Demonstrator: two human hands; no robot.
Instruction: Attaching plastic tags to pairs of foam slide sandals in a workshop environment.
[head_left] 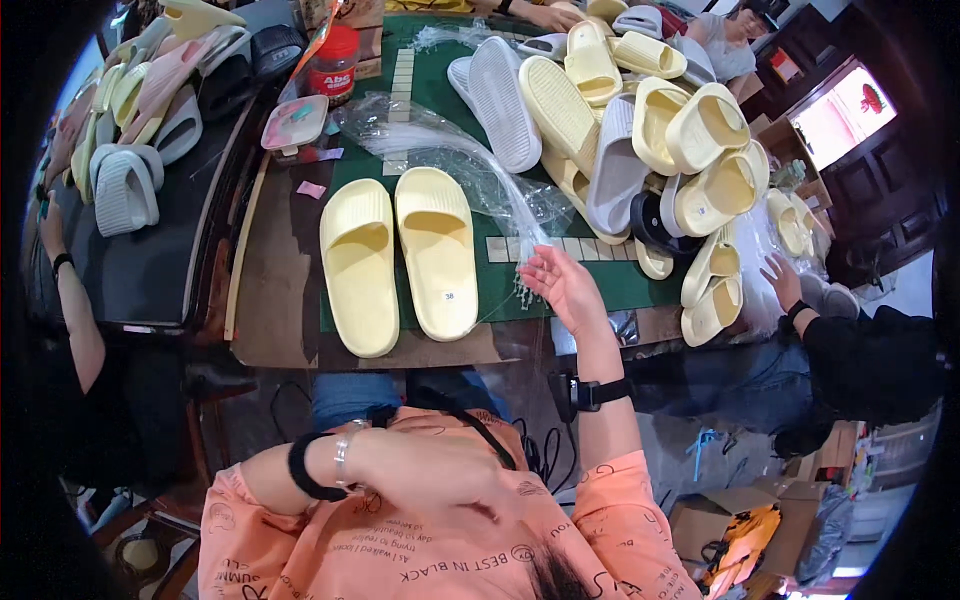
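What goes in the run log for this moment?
left hand: at chest, empty | right hand: open, touching plastic bag | yellow slides: paired on table

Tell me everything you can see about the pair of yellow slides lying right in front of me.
The pair of pale yellow slides lies side by side, soles down, toes pointing away, on the green mat, heels reaching the brown table edge. They look like soft moulded foam, with ribbed straps and a small sticker on the right one's heel. Clear plastic bags lie just beyond. Neither hand touches them.

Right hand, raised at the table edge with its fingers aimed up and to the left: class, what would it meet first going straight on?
Probably the clear plastic bag trailing toward the right hand; the pair of yellow slides lies further left. Depth is hard to judge.
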